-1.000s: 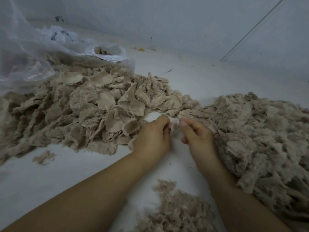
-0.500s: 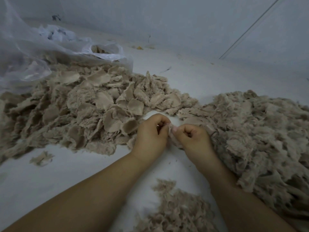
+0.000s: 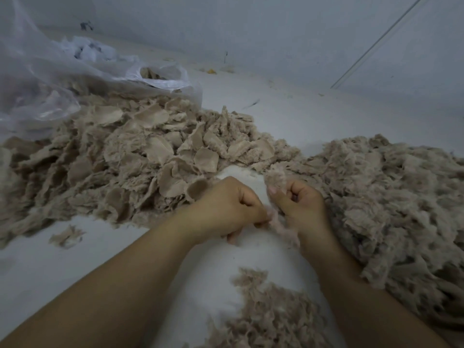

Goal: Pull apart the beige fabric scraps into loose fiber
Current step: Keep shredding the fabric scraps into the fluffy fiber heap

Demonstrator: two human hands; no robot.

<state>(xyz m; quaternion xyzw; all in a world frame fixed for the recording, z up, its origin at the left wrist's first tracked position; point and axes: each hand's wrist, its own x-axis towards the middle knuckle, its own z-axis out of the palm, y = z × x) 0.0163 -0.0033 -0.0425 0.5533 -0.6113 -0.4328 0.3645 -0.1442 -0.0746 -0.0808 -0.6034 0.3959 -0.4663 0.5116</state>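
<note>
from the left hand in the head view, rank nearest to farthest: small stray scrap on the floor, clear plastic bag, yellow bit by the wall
From the left hand:
1. Small stray scrap, lower left.
2. Clear plastic bag, upper left.
3. Yellow bit, far, near the wall.

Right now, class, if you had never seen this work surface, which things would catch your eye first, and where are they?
First, the two hands at centre: the left hand and right hand pinch one beige fabric scrap between them. Next, the big heap of flat scraps on the left, half under a clear plastic bag. On the right lies the fluffy mound of loose fiber.
</note>
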